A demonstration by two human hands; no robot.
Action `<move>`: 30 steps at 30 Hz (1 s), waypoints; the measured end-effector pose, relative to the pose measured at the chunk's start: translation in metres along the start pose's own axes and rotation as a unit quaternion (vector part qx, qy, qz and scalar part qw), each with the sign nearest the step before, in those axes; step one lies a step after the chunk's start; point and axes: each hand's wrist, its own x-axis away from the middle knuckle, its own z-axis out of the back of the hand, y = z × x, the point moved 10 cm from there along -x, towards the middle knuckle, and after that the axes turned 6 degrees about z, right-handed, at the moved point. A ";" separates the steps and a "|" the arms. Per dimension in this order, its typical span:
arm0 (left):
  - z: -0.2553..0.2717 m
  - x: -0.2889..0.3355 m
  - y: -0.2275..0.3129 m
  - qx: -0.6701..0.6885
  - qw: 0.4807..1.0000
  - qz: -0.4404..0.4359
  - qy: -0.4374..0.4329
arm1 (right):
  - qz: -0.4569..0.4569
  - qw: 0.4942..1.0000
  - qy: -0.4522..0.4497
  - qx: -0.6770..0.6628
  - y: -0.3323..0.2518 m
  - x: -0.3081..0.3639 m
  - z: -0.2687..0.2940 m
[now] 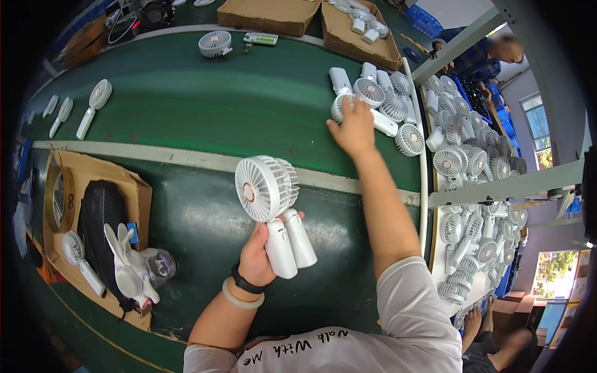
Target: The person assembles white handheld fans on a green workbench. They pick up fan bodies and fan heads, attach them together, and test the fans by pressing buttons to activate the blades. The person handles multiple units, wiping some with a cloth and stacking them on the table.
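My left hand [254, 258] grips two white handheld fans together, upright above the near edge of the bench. The front handheld fan [256, 189] has a round grille with a copper-coloured centre. Close behind it, the second handheld fan [301, 239] shows its handle and part of its grille. Over at the right end of the green belt, my right hand [356, 133] reaches onto a cluster of similar fans. Its thumb is apart from the fingers, which lie over a fan head [340, 109]. Whether they press on it is hard to see.
Green belt [186, 105] bears a few spaced fans [99, 94] at left. A carton [143, 205] at lower left holds a tape roll, black pouch and rabbit-shaped item. A white rail [424, 205] separates the belt from a rack of many fans [463, 161]. Other people work at right.
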 end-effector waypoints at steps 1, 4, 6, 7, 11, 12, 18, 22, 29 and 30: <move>0.003 0.003 0.002 0.011 1.000 0.000 0.015 | -0.004 1.000 0.000 0.017 -0.024 0.006 -0.002; 0.012 0.008 -0.003 0.019 0.999 0.034 0.036 | 0.059 0.994 -0.013 -0.090 -0.100 0.031 0.028; 0.002 0.007 -0.010 0.025 0.998 0.054 -0.029 | 0.100 0.970 -0.025 -0.219 -0.110 0.036 0.031; 0.002 0.006 -0.013 0.027 0.997 0.062 -0.025 | 0.119 0.970 0.000 -0.213 -0.104 0.034 0.033; -0.002 0.006 -0.012 0.049 0.996 0.067 -0.023 | 0.118 0.972 -0.078 -0.187 -0.079 0.044 0.014; -0.004 0.004 -0.011 0.072 0.995 0.071 -0.018 | 0.109 0.973 -0.096 -0.181 -0.074 0.047 0.015; -0.009 0.003 -0.012 0.077 0.994 0.068 -0.033 | 0.086 0.983 -0.086 -0.138 -0.050 0.052 0.019; -0.009 0.004 -0.010 0.064 0.996 0.068 -0.001 | 0.068 0.980 -0.137 -0.125 -0.032 0.049 0.002; -0.001 0.001 -0.019 0.157 0.982 0.095 0.037 | -0.035 0.966 -0.121 -0.225 -0.021 0.095 0.034; -0.002 0.000 -0.020 0.166 0.980 0.108 0.034 | -0.052 0.953 -0.082 -0.287 -0.017 0.102 0.041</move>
